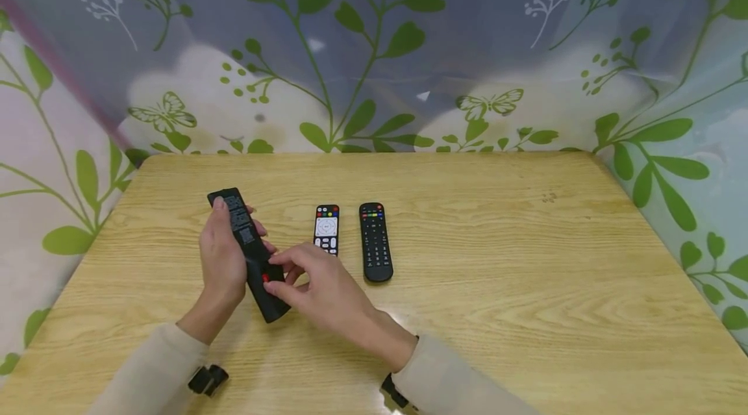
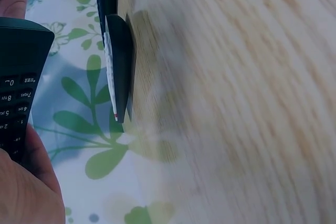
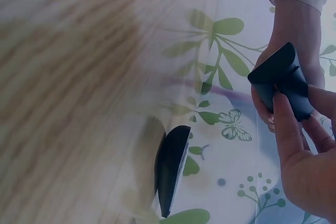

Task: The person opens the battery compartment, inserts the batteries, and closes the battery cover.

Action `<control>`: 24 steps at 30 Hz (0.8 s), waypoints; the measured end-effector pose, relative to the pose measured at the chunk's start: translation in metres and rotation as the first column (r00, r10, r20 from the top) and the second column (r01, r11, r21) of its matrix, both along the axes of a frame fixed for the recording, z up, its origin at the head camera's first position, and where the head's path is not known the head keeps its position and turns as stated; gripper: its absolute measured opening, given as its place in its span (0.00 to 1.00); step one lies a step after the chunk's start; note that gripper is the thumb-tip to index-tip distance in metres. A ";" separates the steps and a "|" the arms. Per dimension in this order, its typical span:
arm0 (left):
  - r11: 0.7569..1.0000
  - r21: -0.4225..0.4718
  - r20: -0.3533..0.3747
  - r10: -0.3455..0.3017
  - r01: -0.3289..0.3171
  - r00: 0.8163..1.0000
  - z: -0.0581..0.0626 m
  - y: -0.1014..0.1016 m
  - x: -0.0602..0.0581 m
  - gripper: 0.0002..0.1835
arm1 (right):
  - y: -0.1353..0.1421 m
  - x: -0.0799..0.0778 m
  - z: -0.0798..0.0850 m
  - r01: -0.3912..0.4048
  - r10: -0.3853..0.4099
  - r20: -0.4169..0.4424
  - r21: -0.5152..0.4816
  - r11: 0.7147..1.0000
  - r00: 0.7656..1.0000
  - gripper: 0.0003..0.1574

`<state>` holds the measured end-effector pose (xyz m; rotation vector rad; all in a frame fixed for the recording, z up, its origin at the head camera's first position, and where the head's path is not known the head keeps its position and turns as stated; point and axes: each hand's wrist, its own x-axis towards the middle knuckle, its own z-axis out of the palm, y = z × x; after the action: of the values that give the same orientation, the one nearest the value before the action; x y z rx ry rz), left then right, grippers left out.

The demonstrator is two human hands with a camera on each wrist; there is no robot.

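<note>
My left hand (image 1: 224,252) grips a long black remote control (image 1: 242,220), back face up, with the thumb along its upper end. White printed text covers part of that back; its number keys face the left wrist view. Over the lower part of the back, my right hand (image 1: 327,285) has thumb and fingers curled in a pinch. At the thumb tip shows a small red piece (image 1: 265,278); I cannot tell whether it is a battery end. In the right wrist view the fingertips meet the remote control (image 3: 273,69) near a step in its back.
Two more remote controls lie key side up on the wooden table (image 1: 526,259): one with white button areas (image 1: 326,226), partly behind my right hand, and a black one (image 1: 376,243) to its right. Leaf-patterned cloth (image 1: 374,64) hangs along the table's back and sides.
</note>
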<state>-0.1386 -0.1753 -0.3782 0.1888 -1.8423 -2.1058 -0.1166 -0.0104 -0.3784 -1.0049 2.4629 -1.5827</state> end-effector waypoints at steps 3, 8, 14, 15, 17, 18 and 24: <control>1.000 -0.002 -0.001 0.000 0.000 1.000 -0.001 0.001 0.001 0.29 | 0.000 0.001 0.000 0.003 -0.003 -0.009 0.003 1.000 1.000 0.17; 1.000 0.014 0.000 0.007 -0.007 1.000 -0.001 0.000 0.000 0.28 | 0.000 0.003 0.001 0.003 -0.004 -0.005 -0.022 1.000 1.000 0.17; 0.999 0.037 0.000 0.006 -0.006 1.000 -0.001 0.000 0.000 0.28 | 0.000 0.004 0.000 0.004 -0.005 -0.018 -0.062 0.998 1.000 0.17; 0.999 0.035 -0.001 0.004 -0.004 1.000 0.000 0.000 0.000 0.28 | -0.001 0.004 0.000 0.006 -0.007 -0.013 -0.067 0.998 1.000 0.17; 0.999 0.032 0.001 0.000 0.000 1.000 0.000 0.000 0.000 0.28 | -0.001 0.005 -0.001 0.013 -0.012 0.002 -0.080 0.997 1.000 0.17; 1.000 0.031 0.002 -0.001 0.001 1.000 0.000 0.000 0.000 0.28 | -0.001 0.005 -0.002 0.017 -0.017 0.000 -0.082 0.997 1.000 0.17; 0.999 0.036 0.021 -0.014 0.014 1.000 -0.001 0.001 0.001 0.28 | -0.002 0.007 -0.005 0.048 -0.049 -0.024 -0.049 0.998 0.999 0.16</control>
<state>-0.1372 -0.1745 -0.3790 0.2086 -1.8234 -2.1559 -0.1091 -0.0122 -0.3835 -0.9845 2.4953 -1.6616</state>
